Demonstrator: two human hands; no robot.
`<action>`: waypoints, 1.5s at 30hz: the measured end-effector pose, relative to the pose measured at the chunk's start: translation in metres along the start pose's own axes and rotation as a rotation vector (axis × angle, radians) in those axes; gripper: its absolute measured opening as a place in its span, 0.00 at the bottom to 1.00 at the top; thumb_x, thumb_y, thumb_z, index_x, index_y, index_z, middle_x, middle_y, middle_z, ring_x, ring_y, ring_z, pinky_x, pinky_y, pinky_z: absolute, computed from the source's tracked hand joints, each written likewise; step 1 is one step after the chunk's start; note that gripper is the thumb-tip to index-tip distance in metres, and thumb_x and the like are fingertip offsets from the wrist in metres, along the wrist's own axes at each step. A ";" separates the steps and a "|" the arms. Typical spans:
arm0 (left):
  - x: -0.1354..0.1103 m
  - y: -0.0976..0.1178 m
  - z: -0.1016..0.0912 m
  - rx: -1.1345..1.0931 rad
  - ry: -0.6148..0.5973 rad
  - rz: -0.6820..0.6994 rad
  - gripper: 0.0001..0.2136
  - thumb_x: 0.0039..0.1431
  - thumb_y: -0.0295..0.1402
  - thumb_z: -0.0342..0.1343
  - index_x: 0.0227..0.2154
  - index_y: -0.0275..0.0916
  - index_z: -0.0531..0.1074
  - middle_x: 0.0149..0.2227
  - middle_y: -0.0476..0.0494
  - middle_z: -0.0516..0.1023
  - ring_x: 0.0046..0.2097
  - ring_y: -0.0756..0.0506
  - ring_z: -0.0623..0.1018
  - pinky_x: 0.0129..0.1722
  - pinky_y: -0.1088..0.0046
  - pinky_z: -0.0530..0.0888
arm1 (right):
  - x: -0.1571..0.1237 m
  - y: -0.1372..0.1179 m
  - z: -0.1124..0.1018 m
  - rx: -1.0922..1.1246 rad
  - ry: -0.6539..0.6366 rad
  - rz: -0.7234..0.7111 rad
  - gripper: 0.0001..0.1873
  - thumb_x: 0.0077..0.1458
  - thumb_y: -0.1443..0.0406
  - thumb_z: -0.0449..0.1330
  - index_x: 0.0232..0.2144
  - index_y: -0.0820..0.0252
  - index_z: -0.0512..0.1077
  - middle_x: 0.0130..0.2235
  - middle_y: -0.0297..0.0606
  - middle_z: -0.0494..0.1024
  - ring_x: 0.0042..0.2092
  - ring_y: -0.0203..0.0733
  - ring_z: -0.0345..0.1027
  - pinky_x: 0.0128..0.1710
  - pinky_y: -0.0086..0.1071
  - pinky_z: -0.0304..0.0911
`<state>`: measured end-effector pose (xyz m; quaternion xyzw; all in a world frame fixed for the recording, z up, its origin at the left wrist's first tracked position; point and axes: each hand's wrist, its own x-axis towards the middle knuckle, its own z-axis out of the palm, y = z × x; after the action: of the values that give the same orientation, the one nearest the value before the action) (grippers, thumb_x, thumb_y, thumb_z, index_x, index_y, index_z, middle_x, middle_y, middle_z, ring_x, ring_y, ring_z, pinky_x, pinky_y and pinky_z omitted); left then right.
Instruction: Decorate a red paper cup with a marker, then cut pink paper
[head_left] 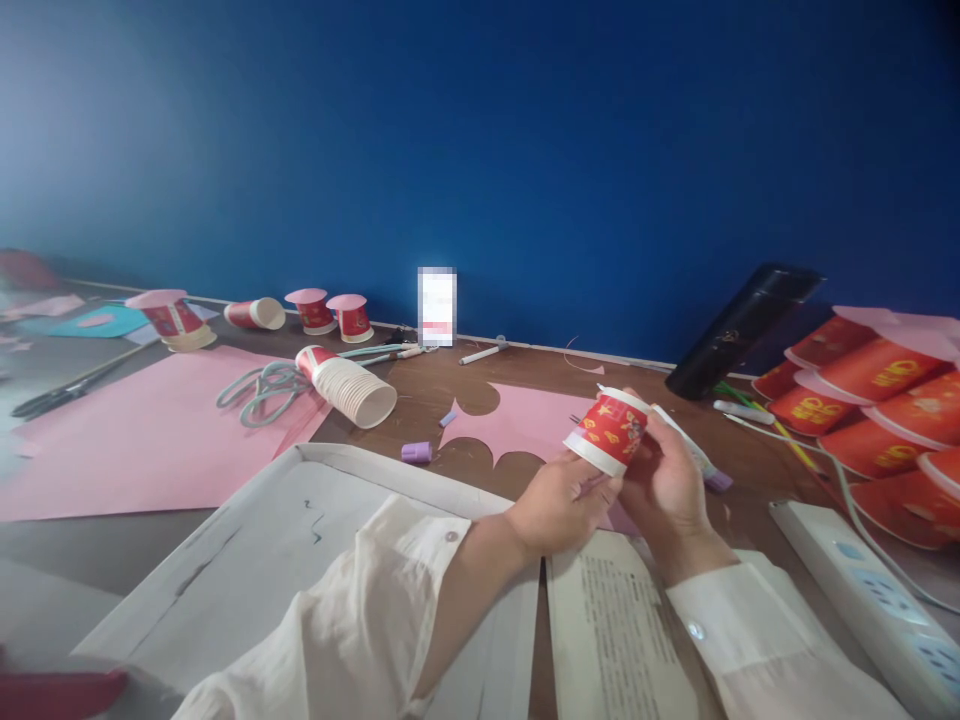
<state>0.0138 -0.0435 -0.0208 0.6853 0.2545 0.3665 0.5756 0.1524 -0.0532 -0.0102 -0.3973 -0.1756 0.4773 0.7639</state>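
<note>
Both my hands are raised over the table around a red paper cup (606, 428) with gold patterns and white edges, tilted to one side. My right hand (670, 487) grips it from the right. From below and to the left, my left hand (562, 507) closes at the cup's lower end, its fingertips partly hidden. Behind the cup lies a pink paper sheet (517, 410) with rounded pieces cut out. A white tube with a purple end (694, 452) rests beyond my right hand. A purple cap (417, 453) lies to the left.
Left are a white box lid (330, 500), large pink paper (150, 440), stacked cups (352, 390) and cups with pink discs (311, 310). A phone (437, 308) leans on the blue wall. Right are a black bottle (739, 330), piled red cups (892, 420) and a power strip (862, 590).
</note>
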 end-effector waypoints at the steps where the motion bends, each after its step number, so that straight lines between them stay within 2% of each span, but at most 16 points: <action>1: 0.000 0.000 0.000 -0.005 -0.017 -0.039 0.10 0.61 0.38 0.55 0.35 0.38 0.77 0.35 0.42 0.77 0.40 0.42 0.75 0.43 0.66 0.71 | 0.000 0.000 0.000 -0.004 -0.002 -0.005 0.22 0.50 0.56 0.66 0.48 0.52 0.76 0.41 0.32 0.81 0.38 0.40 0.75 0.45 0.37 0.72; 5: 0.004 0.001 -0.002 -0.122 -0.048 -0.206 0.13 0.61 0.42 0.56 0.33 0.37 0.77 0.26 0.47 0.73 0.33 0.46 0.74 0.39 0.69 0.71 | 0.002 0.001 -0.002 -0.070 -0.009 -0.059 0.21 0.52 0.52 0.65 0.47 0.53 0.75 0.45 0.32 0.81 0.42 0.41 0.75 0.43 0.34 0.71; 9: 0.008 0.003 -0.001 -0.516 -0.040 -0.258 0.14 0.56 0.44 0.62 0.34 0.36 0.78 0.32 0.42 0.79 0.39 0.45 0.79 0.47 0.66 0.73 | 0.003 0.002 -0.004 -0.122 -0.033 -0.060 0.20 0.53 0.50 0.64 0.43 0.53 0.75 0.40 0.31 0.81 0.37 0.41 0.75 0.39 0.35 0.71; 12: 0.011 0.005 -0.003 -0.794 -0.037 -0.316 0.14 0.56 0.41 0.62 0.37 0.33 0.78 0.36 0.36 0.81 0.42 0.43 0.81 0.49 0.64 0.74 | 0.002 0.002 -0.003 -0.104 -0.025 -0.047 0.18 0.52 0.51 0.65 0.41 0.54 0.76 0.36 0.30 0.80 0.34 0.39 0.74 0.37 0.34 0.70; 17: 0.015 0.007 -0.010 -1.027 0.099 -0.460 0.09 0.62 0.30 0.54 0.37 0.29 0.77 0.34 0.37 0.81 0.37 0.45 0.82 0.43 0.69 0.76 | 0.001 0.004 -0.001 -0.092 -0.050 -0.082 0.16 0.51 0.53 0.67 0.40 0.53 0.76 0.36 0.29 0.80 0.34 0.36 0.73 0.35 0.29 0.68; 22: 0.018 0.007 -0.012 -1.077 0.162 -0.553 0.08 0.62 0.28 0.53 0.33 0.31 0.76 0.30 0.41 0.79 0.32 0.48 0.80 0.35 0.73 0.74 | 0.001 0.005 -0.003 -0.064 -0.079 -0.088 0.15 0.49 0.55 0.69 0.38 0.55 0.76 0.36 0.29 0.80 0.35 0.35 0.73 0.36 0.28 0.68; 26: 0.013 0.010 -0.007 -1.079 0.136 -0.459 0.07 0.56 0.32 0.63 0.33 0.31 0.77 0.30 0.44 0.78 0.35 0.49 0.77 0.43 0.72 0.72 | 0.001 0.005 -0.003 -0.117 -0.106 -0.064 0.14 0.51 0.54 0.68 0.38 0.54 0.76 0.35 0.30 0.81 0.34 0.38 0.73 0.38 0.32 0.69; 29: 0.009 0.013 -0.002 -1.078 0.050 -0.379 0.16 0.46 0.33 0.71 0.38 0.33 0.78 0.36 0.44 0.79 0.39 0.49 0.76 0.46 0.72 0.69 | -0.002 0.005 -0.001 -0.191 -0.137 -0.054 0.16 0.51 0.54 0.68 0.40 0.53 0.74 0.35 0.31 0.80 0.34 0.40 0.74 0.40 0.35 0.70; 31: 0.008 0.013 0.000 -1.063 0.031 -0.383 0.19 0.41 0.31 0.73 0.39 0.34 0.79 0.37 0.44 0.79 0.40 0.49 0.75 0.46 0.72 0.67 | -0.006 0.005 0.002 -0.276 -0.168 -0.100 0.16 0.52 0.53 0.67 0.41 0.52 0.74 0.36 0.31 0.80 0.36 0.40 0.74 0.40 0.35 0.70; 37: 0.014 0.006 0.000 -1.064 0.152 -0.380 0.17 0.37 0.31 0.75 0.30 0.34 0.76 0.27 0.52 0.72 0.30 0.54 0.68 0.42 0.72 0.65 | -0.016 0.001 0.008 -0.749 -0.141 -0.295 0.23 0.51 0.49 0.67 0.45 0.54 0.75 0.42 0.36 0.80 0.46 0.45 0.72 0.46 0.36 0.67; 42: 0.013 0.008 0.001 -1.071 0.127 -0.368 0.18 0.35 0.30 0.75 0.30 0.34 0.76 0.28 0.50 0.74 0.31 0.51 0.71 0.44 0.70 0.67 | -0.018 -0.001 0.011 -0.833 -0.127 -0.318 0.25 0.52 0.46 0.64 0.45 0.54 0.76 0.41 0.37 0.80 0.45 0.45 0.72 0.45 0.36 0.67; 45: 0.012 0.011 0.002 -1.069 0.178 -0.398 0.18 0.33 0.28 0.75 0.31 0.34 0.77 0.30 0.48 0.76 0.33 0.50 0.73 0.45 0.70 0.67 | -0.017 0.002 0.009 -0.883 -0.122 -0.375 0.25 0.52 0.46 0.64 0.47 0.53 0.75 0.45 0.38 0.79 0.47 0.45 0.72 0.48 0.38 0.66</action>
<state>0.0222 -0.0374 -0.0076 0.2045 0.2054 0.3849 0.8763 0.1376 -0.0633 -0.0044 -0.6163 -0.4745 0.2338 0.5834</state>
